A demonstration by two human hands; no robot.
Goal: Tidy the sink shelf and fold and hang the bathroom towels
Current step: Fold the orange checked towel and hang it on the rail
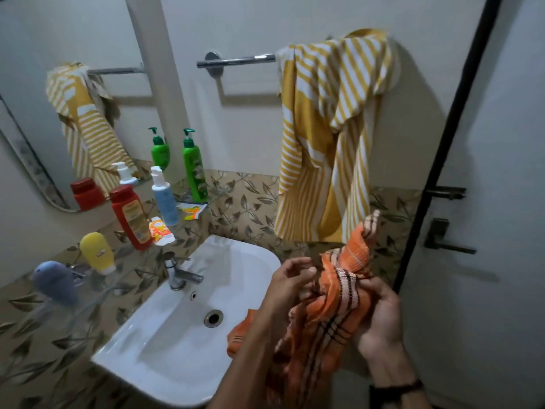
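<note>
A white sink (165, 343) with a chrome faucet (180, 274) and round drain (213, 318) sits below a mirror (88, 31). Leaf-patterned tiles (244, 202) line the wall. A white door (501, 143) carries a dark handle (449, 245).

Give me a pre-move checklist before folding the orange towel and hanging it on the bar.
1. Right hand grips the orange towel: ok, fingers curled round it.
2. Left hand grips the towel: cannot tell, fingers curl beside the cloth, contact unclear.
3. Towel spread flat for folding: not ok, bunched and twisted.
4. Free room on the towel bar: ok, its left stretch is bare.
5. Yellow striped towel hung neatly: not ok, bunched over the bar's right end.
</note>
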